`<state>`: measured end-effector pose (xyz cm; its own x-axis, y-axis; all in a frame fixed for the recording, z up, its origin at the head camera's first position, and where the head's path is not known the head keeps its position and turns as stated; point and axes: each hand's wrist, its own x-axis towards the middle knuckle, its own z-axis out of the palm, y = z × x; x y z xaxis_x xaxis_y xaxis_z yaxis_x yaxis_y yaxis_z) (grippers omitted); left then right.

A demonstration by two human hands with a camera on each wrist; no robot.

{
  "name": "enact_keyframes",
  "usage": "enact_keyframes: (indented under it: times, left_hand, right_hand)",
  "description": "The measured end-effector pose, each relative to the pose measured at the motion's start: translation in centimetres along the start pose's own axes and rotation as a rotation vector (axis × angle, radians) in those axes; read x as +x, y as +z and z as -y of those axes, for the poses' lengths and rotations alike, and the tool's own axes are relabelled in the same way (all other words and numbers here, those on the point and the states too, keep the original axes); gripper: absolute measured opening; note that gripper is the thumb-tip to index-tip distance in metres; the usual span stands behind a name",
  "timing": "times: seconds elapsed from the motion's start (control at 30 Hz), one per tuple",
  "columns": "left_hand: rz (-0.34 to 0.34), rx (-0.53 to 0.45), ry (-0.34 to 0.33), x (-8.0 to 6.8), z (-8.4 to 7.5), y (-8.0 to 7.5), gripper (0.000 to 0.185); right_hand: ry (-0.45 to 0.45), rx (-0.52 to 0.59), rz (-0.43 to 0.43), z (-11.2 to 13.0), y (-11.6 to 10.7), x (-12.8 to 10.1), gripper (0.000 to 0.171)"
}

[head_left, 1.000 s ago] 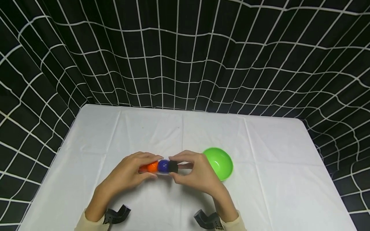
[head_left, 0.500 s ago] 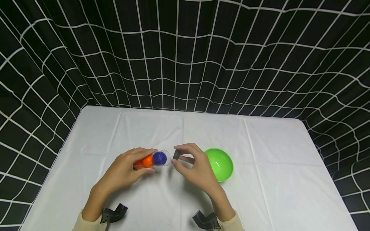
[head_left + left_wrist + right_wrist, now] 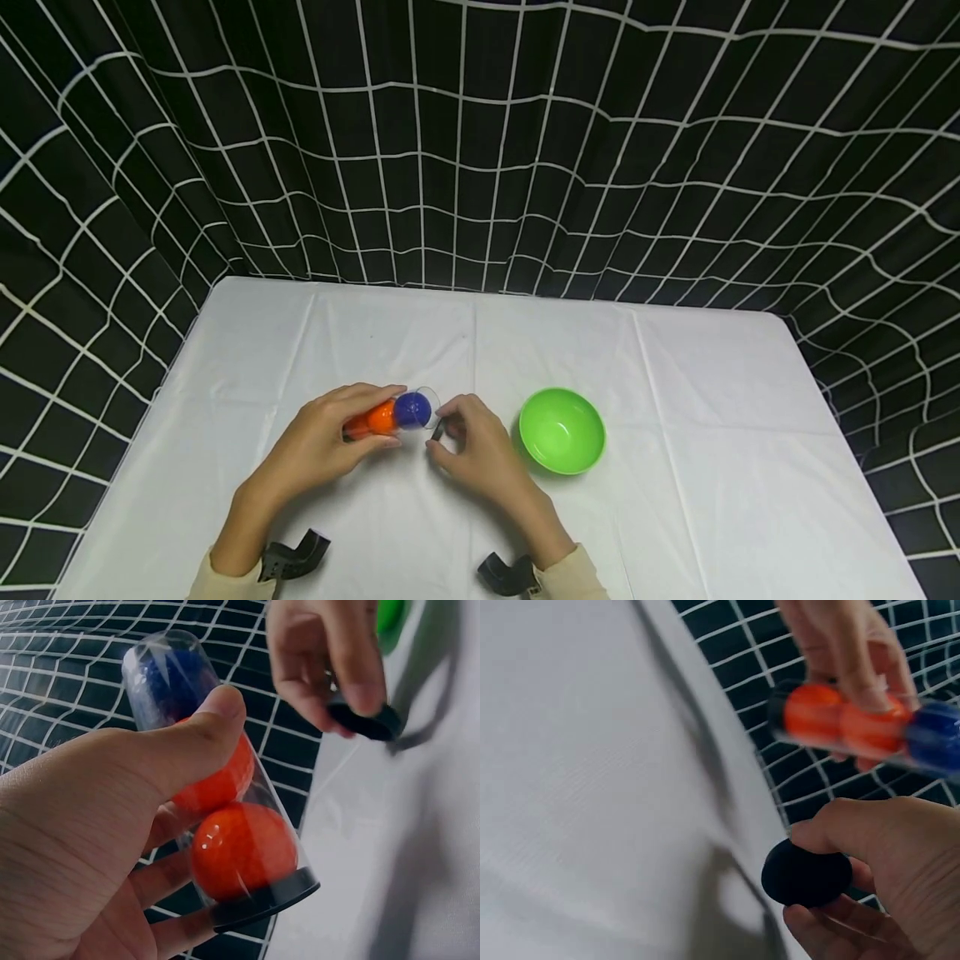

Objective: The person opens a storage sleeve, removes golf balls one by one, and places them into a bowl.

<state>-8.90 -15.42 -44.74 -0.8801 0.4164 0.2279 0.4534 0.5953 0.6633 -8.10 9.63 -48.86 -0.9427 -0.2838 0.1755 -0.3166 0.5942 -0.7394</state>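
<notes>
Tube: left of bowl, long axis roughly crosswise, uncapped end toward bowl; left hand curls round it. Right hand, between tube and bowl, nearer that end, pinches cap.

Opens wide over white tablecloth right of green bowl | narrows between bowl and right hand | tightens between clear tube in left hand and black cap in right | stops at gridded curtain behind tablecloth
</notes>
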Motion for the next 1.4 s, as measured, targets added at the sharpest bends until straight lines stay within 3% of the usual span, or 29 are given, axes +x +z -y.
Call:
enact_keyframes:
  times: [0.43, 0.9, 1.07, 1.4]
  left_hand:
    - [-0.028, 0.002, 0.016, 0.0, 0.2, 0.1, 0.059]
    - [-0.037, 0.02, 0.001, 0.1, 0.1, 0.4, 0.062]
    - [-0.05, 0.032, 0.003, 0.1, 0.0, 0.4, 0.059]
    - [-0.097, 0.041, 0.053, 0.2, -0.2, 0.5, 0.059]
  right_hand:
    - [-0.011, -0.199, 0.048, -0.9, -0.2, -0.4, 0.036]
    - [-0.014, -0.175, 0.067, -0.9, -0.5, -0.7, 0.044]
    - [0.005, -0.093, 0.045, -0.3, -1.5, -0.5, 0.043]
    - [-0.054, 0.267, -0.08, 0.1, -4.0, -0.2, 0.032]
